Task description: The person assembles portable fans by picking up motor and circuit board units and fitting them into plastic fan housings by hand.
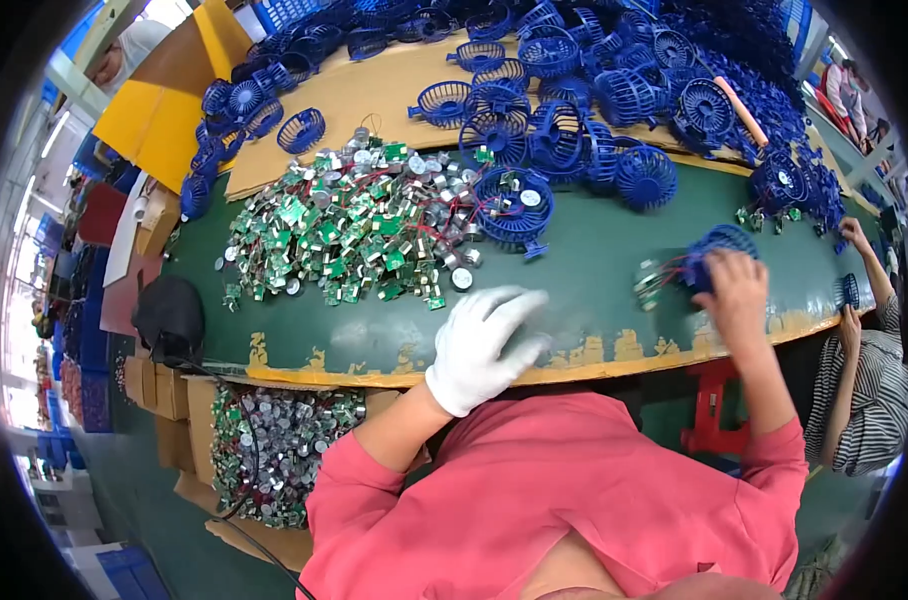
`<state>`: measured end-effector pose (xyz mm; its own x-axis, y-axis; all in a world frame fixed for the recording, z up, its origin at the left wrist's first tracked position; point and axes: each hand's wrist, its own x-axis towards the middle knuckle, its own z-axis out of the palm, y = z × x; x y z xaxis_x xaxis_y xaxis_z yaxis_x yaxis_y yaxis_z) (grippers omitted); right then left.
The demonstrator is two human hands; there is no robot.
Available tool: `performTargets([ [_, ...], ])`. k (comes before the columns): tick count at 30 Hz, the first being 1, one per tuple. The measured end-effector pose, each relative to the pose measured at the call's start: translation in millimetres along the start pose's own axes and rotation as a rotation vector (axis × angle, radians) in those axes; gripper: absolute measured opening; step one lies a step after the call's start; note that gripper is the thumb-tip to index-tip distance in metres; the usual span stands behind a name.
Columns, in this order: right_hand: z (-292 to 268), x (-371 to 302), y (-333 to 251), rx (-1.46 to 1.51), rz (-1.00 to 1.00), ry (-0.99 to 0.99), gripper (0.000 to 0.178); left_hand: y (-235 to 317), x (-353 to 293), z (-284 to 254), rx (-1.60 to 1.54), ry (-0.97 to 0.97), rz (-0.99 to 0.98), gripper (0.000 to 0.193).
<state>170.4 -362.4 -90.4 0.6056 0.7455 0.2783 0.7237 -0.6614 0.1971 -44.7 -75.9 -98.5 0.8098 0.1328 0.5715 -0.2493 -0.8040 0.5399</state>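
The person wears a loose pink top with sleeves pushed up to about the elbows. The left hand [482,345] is in a white glove, perhaps knitted cotton, ending at the wrist. The right hand [736,290] is bare, with no glove.

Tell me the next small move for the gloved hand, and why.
Probably reach the left hand forward to the pile of motor boards. It lies empty on the green table, while the right hand already holds a blue fan cage with a wired board beside it.
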Motion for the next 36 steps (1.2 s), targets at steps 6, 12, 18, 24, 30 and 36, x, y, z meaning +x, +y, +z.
performTargets([
  [6, 4.9, 24.7, 53.0, -0.074, 0.164, 0.235, 0.056, -14.2, -2.0, 23.1, -0.155, -0.192, -0.26, 0.026],
  [12, -15.2, 113.8, -107.4, 0.672, -0.46, 0.199, 0.03, -16.2, -4.5, 27.4, -0.144, -0.146, -0.275, 0.021],
  [18, 0.5, 183.0, -203.5, 0.389, -0.802, 0.211, 0.038, -20.3, -4.5, 31.2, -0.16, -0.129, -0.228, 0.02],
  [24, 0.9, 209.5, -176.6, 0.627, -0.861, -0.105, 0.014, -19.5, -7.7, 28.2, -0.178, -0.123, -0.226, 0.019],
  [30, -47.4, 234.0, -161.1, 0.917, -0.658, 0.003, 0.017, -24.2, -7.9, 24.5, -0.166, -0.121, -0.193, 0.026],
  [36, -27.0, 226.8, -172.7, 0.76, -0.659, 0.085, 0.016, -31.0, 0.3, 22.8, -0.197, 0.024, -0.367, 0.065],
])
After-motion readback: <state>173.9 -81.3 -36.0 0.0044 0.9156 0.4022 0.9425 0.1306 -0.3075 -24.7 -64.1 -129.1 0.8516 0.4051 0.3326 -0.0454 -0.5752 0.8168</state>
